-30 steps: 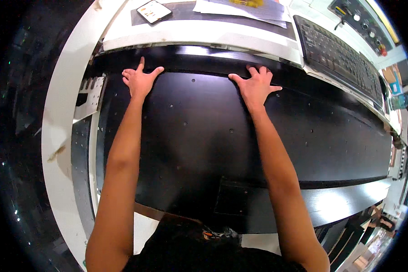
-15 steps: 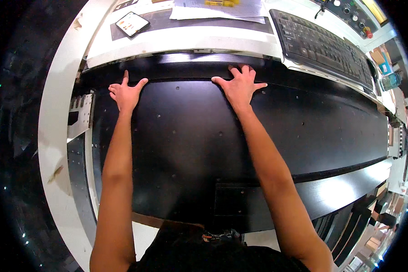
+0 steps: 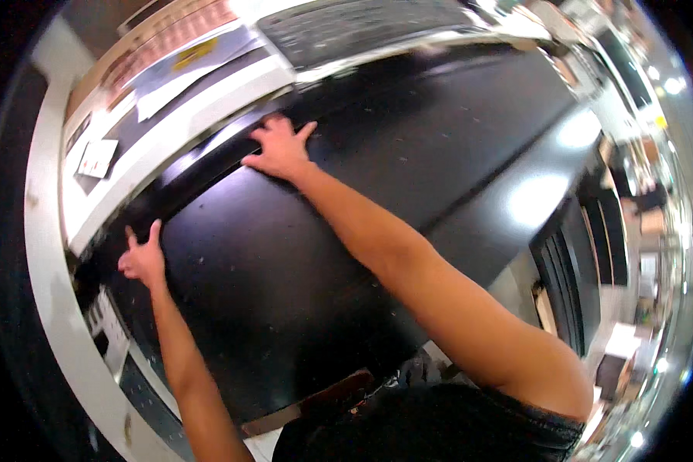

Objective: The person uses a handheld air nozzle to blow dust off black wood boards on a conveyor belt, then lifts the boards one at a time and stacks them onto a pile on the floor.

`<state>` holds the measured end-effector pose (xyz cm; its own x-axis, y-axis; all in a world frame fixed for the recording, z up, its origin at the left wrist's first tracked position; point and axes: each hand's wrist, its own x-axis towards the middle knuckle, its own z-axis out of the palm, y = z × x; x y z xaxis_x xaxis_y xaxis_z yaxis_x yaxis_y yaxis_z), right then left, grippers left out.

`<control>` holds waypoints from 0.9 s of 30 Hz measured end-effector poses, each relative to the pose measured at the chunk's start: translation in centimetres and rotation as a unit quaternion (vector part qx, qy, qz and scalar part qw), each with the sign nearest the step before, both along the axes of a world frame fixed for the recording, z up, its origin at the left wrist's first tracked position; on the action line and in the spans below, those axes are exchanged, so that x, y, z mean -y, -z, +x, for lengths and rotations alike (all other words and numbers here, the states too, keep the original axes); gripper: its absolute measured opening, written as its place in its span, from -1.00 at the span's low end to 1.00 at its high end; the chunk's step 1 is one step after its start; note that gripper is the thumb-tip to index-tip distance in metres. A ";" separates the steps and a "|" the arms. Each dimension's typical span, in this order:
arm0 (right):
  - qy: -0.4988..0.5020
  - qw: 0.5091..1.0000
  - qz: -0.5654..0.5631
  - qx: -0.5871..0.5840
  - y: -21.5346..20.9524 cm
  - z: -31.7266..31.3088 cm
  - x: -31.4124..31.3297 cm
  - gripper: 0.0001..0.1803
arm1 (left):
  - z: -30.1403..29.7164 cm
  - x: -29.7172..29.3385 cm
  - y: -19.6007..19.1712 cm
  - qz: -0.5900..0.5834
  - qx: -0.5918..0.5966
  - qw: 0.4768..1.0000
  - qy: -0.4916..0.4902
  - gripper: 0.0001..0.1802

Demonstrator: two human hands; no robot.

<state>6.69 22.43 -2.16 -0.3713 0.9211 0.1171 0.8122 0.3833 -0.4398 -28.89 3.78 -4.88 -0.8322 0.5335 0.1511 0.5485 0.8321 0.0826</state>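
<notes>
A large black panel [image 3: 285, 231] with small holes spreads beneath both my arms. A narrow black board [image 3: 200, 163] runs along its far edge, against a white ledge. My left hand [image 3: 144, 258] is at the panel's far left corner, thumb and index finger spread, the other fingers partly curled. Farther right along the same edge, my right hand [image 3: 281, 150] rests with its fingers splayed, their tips over the narrow board. Neither hand grips anything. Another black board [image 3: 508, 208], glossy under the light, lies along the near right side.
On the white ledge [image 3: 142, 181] are a phone [image 3: 97, 158], papers [image 3: 181, 73] with a yellow item on them, and a black keyboard [image 3: 362, 27]. A perforated metal plate [image 3: 112, 331] stands by the left frame [image 3: 42, 200]. Dark panels [image 3: 570, 269] are stacked at right.
The view has swung to the right, so the panel and ledge now slant across the picture. Both hands keep their places along the far edge, fingers still spread.
</notes>
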 end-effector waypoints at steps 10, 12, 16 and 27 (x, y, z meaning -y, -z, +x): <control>0.146 0.939 -0.125 -0.287 -9.2 20.0 18.4 -0.66 | -1.7 1.9 0.9 0.031 -0.016 0.999 0.016 0.19; 0.193 0.935 -0.018 -0.297 -7.4 28.6 23.9 -0.68 | -1.9 2.2 1.6 0.048 -0.042 0.997 0.043 0.16; 0.416 0.869 -0.010 -0.269 -4.8 39.8 35.9 -0.62 | 3.3 4.7 1.8 0.105 -0.003 0.974 0.203 -0.03; 0.138 0.986 0.045 -0.078 -5.1 26.5 43.5 -0.22 | 30.8 16.1 -2.5 -0.004 0.299 0.672 0.678 0.13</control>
<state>33.16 -21.09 2.89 -0.0794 0.9676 0.2397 0.8164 0.2011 -0.5414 1.90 -12.37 -2.41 0.5082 0.8612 -0.0013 0.6731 -0.3963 0.6245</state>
